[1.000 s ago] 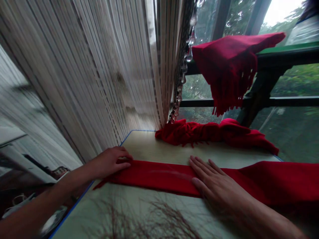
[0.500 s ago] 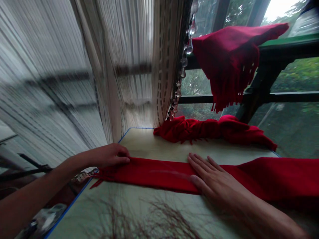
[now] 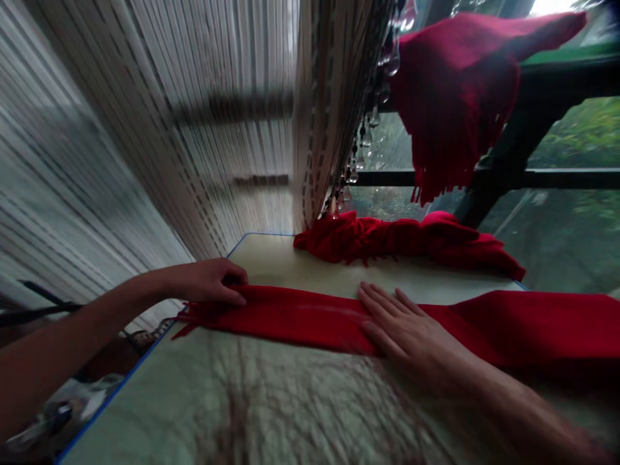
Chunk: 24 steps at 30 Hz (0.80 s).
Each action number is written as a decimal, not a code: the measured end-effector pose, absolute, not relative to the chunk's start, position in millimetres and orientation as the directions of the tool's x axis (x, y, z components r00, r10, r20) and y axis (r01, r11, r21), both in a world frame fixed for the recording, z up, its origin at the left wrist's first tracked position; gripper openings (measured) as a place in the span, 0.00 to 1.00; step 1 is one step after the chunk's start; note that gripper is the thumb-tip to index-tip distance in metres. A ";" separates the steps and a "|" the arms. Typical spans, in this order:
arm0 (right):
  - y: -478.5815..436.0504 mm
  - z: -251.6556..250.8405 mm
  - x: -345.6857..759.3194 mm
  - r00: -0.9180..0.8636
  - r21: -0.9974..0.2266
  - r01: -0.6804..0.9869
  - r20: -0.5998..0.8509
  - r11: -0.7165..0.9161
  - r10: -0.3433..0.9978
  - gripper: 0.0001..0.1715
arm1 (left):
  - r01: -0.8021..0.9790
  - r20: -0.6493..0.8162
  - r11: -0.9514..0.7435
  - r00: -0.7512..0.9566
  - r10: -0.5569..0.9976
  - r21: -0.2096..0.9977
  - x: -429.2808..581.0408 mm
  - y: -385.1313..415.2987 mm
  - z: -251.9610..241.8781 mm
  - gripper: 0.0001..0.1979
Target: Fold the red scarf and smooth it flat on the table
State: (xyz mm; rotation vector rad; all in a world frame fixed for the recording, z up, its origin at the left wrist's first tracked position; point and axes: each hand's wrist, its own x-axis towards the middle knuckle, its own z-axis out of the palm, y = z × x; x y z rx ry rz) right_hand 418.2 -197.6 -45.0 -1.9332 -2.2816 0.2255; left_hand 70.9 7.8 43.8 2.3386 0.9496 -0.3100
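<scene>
A long red scarf [image 3: 295, 316] lies folded into a strip across the pale tabletop, its fringed end at the left edge. At its far edge near the fringe, my left hand [image 3: 210, 279] has curled fingers and a thumb over the cloth, pinching it. My right hand [image 3: 411, 323] rests flat on the strip farther right, fingers stretched out. Beyond my right hand the scarf [image 3: 547, 323] widens and runs out of view. Some of the left fingertips are hidden.
A crumpled red scarf [image 3: 402, 239] lies along the table's back edge. Another fringed red scarf [image 3: 455, 97] hangs over a dark rail by the window. A string curtain [image 3: 242, 142] with glass beads [image 3: 356, 161] hangs at the left. Blurred hair strands cross the foreground.
The camera view has tilted, so the table and hanging scarf sit higher in the picture. My left thumb and fingers look slightly farther apart. My right hand stays flat on the scarf.
</scene>
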 end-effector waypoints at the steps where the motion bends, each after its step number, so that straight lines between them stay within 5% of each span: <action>1: -197.9 -44.2 418.1 -0.163 -0.206 0.965 0.012 0.162 0.987 0.43 | 0.695 -0.405 -0.569 0.719 0.565 0.440 71.1 9.0 43.7 0.20; 24: -199.2 -40.3 417.0 -0.151 -0.227 0.962 0.017 0.150 0.988 0.46 | 0.758 -0.471 -0.457 0.649 0.597 0.464 64.9 20.4 40.8 0.23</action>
